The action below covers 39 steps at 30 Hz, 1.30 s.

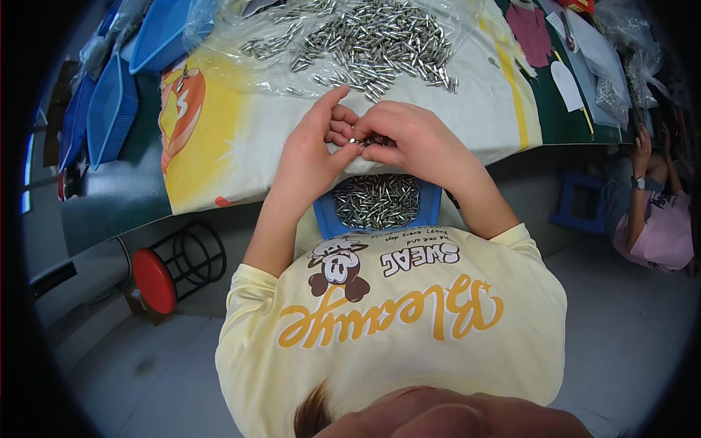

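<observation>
My left hand (pixel 314 142) and my right hand (pixel 412 139) meet at the near edge of the cloth-covered table. Both are closed around a few small shiny metal pins (pixel 363 142) between the fingertips; the fingers partly hide them. Just below my hands, against my body, a blue plastic basket (pixel 432 212) is filled with similar small metal pieces (pixel 376 201). Beyond my fingers, a loose heap of silvery pointed pins (pixel 380 44) spreads over a clear plastic sheet (pixel 241 69).
Blue plastic baskets (pixel 113 109) stand at the table's left end. A white and yellow cloth (pixel 248 146) covers the middle. On the right lie a white paper tag (pixel 566 86) and clear bags (pixel 612 98). A red-topped stool (pixel 155 281) is below left; another person (pixel 661 219) sits at right.
</observation>
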{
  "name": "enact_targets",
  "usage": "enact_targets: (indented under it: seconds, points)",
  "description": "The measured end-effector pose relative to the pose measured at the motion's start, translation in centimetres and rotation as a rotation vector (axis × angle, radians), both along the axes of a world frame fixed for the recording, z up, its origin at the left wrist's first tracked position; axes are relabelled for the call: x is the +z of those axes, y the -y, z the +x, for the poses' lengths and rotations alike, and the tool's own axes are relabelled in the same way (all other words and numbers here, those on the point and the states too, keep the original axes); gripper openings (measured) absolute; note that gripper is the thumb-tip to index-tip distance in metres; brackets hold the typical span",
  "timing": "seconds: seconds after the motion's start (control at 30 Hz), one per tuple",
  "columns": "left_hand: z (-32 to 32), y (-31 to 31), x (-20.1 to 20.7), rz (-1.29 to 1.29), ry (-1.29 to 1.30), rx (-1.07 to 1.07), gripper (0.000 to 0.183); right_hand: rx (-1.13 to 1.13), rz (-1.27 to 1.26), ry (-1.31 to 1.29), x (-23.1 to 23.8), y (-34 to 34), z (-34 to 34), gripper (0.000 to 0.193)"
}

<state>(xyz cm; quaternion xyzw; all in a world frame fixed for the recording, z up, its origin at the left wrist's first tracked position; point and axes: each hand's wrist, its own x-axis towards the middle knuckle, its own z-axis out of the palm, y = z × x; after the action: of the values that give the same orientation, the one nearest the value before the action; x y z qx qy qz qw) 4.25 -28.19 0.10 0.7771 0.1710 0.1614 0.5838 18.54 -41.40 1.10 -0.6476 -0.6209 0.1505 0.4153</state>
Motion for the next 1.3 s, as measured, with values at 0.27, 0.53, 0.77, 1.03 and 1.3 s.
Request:
enact_targets:
  seconds: [0.27,0.53,0.77,1.03,1.3]
  points:
    - [-0.3,-1.0,0.2,0.008,0.02,-0.024,0.053,0.116,-0.09,0.078,0.2,0.8,-0.2,0.015]
    - [2.3,-1.1,0.3,0.562,0.02,0.201,0.041,-0.014,-0.042,0.043,1.5,1.5,0.2,0.027]
    - [3.5,-0.8,0.2,0.628,0.028,0.074,0.032,-0.328,0.115,0.195,-0.9,-1.3,1.7,0.026]
    - [1.3,0.2,0.7,0.522,0.039,0.006,0.028,-0.181,0.048,0.079,-0.8,0.2,1.8,0.023]
    - [0.7,0.0,0.8,0.606,0.047,0.07,0.029,-0.219,-0.015,-0.012,0.5,1.0,0.2,0.019]
